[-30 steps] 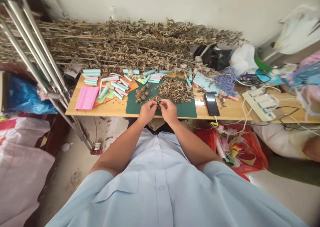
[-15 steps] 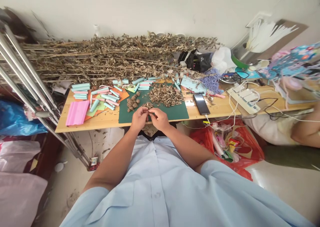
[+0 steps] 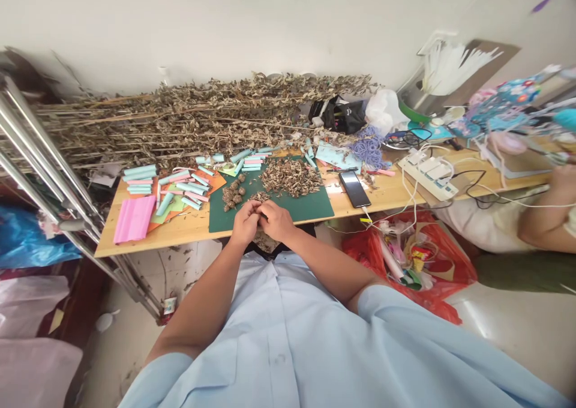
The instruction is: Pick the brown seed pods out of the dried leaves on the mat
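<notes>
I see my left hand and right hand meeting at the mat's near edge, fingers curled and pinched inward; what they grasp, I cannot tell. Crumbs lie just beyond at 12 o'clock, leaves heap at 1, balls cluster at 10 to 11. Bare mat gives room at 3, then table before the phone.

Leaf pile on cutting mat, plant clumps left of the pile, paper rolls farther left, plant stalks behind, smartphone on table right of the mat, power strip farther right
</notes>
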Demonstrator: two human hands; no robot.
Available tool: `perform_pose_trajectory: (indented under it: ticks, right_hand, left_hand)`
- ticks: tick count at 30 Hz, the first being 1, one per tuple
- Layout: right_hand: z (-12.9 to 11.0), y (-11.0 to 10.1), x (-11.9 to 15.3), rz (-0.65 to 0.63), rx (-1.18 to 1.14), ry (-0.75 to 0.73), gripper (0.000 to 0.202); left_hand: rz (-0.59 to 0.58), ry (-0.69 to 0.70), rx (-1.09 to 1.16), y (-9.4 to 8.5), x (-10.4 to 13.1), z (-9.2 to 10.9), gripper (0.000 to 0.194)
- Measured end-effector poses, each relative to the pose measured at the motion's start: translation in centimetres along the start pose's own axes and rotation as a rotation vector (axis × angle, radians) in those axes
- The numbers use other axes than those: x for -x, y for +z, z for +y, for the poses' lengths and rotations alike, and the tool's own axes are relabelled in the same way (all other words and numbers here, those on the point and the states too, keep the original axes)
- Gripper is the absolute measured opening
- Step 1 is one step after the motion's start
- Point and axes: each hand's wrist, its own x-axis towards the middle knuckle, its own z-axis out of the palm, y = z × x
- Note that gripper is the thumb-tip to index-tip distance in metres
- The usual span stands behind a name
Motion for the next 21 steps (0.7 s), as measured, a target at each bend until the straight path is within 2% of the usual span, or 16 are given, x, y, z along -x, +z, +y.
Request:
perform_pose_trajectory:
  ticks: [8,12,16,21]
  right_hand:
    - [0.1,-0.2,-0.2,0.009,-0.032,0.031,0.012]
    - [0.7,-0.2,-0.3,0.076,-0.043,0.064,0.009]
    - [1.5,-0.2,-0.4,0.104,-0.014,0.06,0.008]
    - [2.1,-0.3,-0.2,0.122,-0.06,0.007,0.016]
  left_hand:
    - [-0.012,-0.007,0.008,0.1,0.1,0.3,0.03]
    - [0.035,-0.027,0.064,0.4,0.4,0.4,0.029]
    - [0.084,0.015,0.122,0.7,0.8,0.5,0.029]
    - [0.11,-0.002,0.115,0.7,1.1,0.5,0.024]
